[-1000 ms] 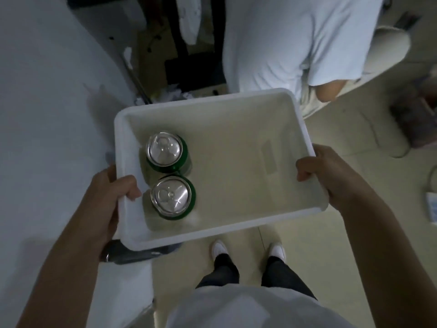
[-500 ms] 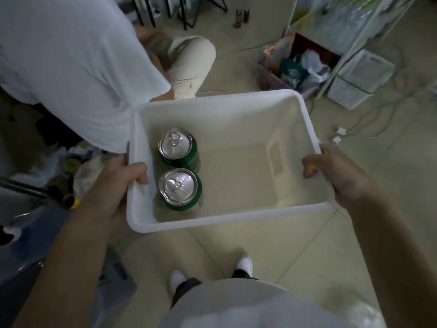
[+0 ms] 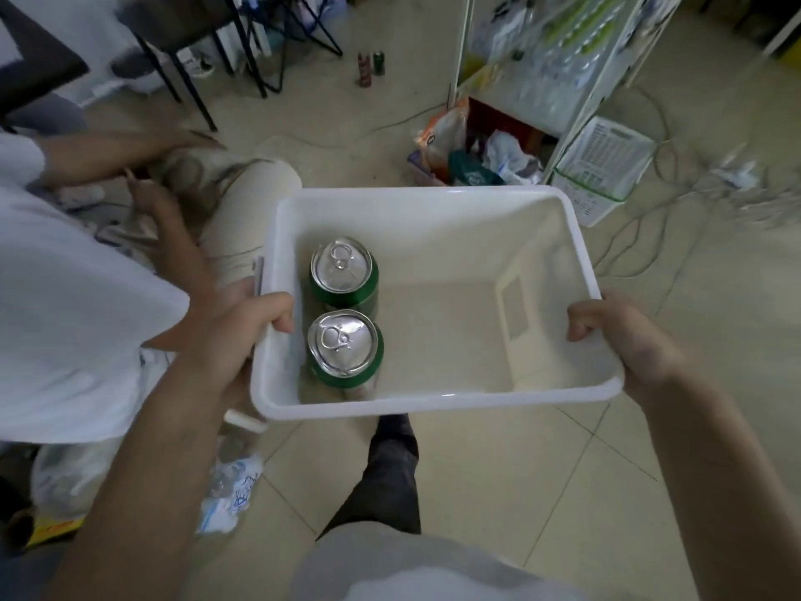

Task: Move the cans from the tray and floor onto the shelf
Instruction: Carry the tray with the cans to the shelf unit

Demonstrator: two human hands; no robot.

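Now both hands carry a white tray [image 3: 433,201] above the tiled floor [image 3: 520,479]. The left hand [image 3: 242,336] clamps the tray's left rim, thumb hooked over the edge and curled inside, fingers hidden beneath the rim; its forearm runs down toward the lower left corner. The right hand [image 3: 624,336] grips the right rim near the near corner, thumb folded over the edge, fingers under the lip; its forearm stretches down to the lower right. Both wrists are bent slightly inward and the tray sits roughly level between them.

Inside, 2 green cans stand upright by the left wall, silver tops up. The far can [image 3: 343,271] and the near can [image 3: 345,344] are touching or nearly so, the near one just beside the left thumb. The right part of the tray is bare.

Beyond, a white shelf [image 3: 559,58] stands at upper right. 2 small cans [image 3: 371,68] stand on the floor far ahead. Another person [image 3: 73,297] in a white shirt crouches at left.
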